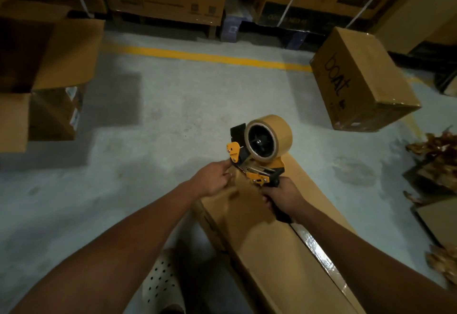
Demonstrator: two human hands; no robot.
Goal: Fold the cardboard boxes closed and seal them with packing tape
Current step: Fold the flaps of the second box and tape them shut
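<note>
Nearby sit printed box [358,81] and open carton [69,54].

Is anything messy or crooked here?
Yes. The printed box sits askew on the floor, its lettering running sideways, and crumpled brown scraps lie heaped at the right edge.
</note>
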